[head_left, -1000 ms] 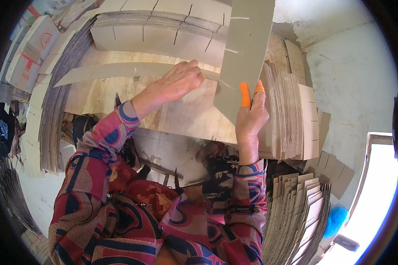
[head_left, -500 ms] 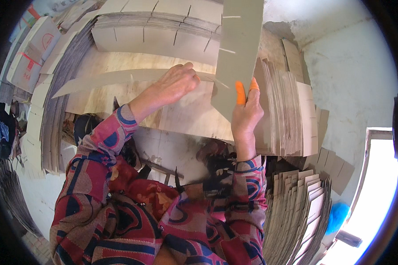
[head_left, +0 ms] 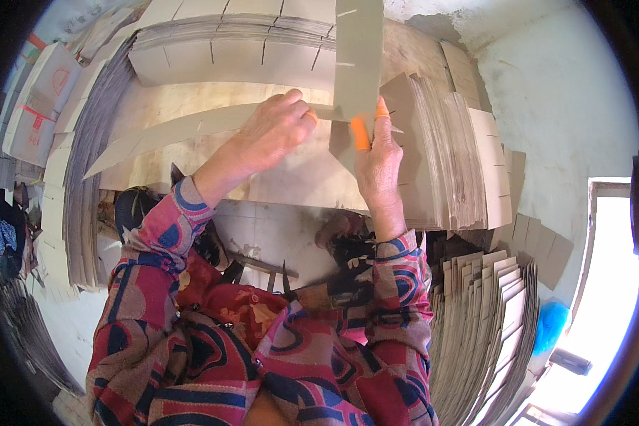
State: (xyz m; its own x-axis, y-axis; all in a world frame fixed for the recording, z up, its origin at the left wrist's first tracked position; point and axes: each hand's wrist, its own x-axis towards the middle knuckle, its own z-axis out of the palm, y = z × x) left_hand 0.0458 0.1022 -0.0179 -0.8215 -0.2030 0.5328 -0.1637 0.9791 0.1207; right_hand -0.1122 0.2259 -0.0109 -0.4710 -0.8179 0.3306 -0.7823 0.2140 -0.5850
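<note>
My left hand (head_left: 273, 128) is closed on one long, thin cardboard strip (head_left: 167, 136), which curves away to the left over the wooden tabletop (head_left: 291, 174). In my right hand (head_left: 380, 160) is a second, wider cardboard strip (head_left: 358, 71) with short slots along its edge; it points away from me. Orange finger covers (head_left: 361, 133) sit on the thumb and a finger of that hand. Just between my hands the two strips cross; whether their slots interlock there cannot be made out. The fingertips of my left hand are partly hidden behind its knuckles.
Slotted cardboard stacks stand along the back (head_left: 234, 60), the left side (head_left: 96, 142) and the right side (head_left: 447, 153) of the table. More slotted pieces (head_left: 476, 312) stand at the lower right. A blue bag (head_left: 550, 328) lies by the bright doorway (head_left: 614, 284).
My right hand has brought its strip leftward, closer to my left hand, and the strip stands straighter. My left hand keeps its hold with little movement. The whole view has shifted slightly.
</note>
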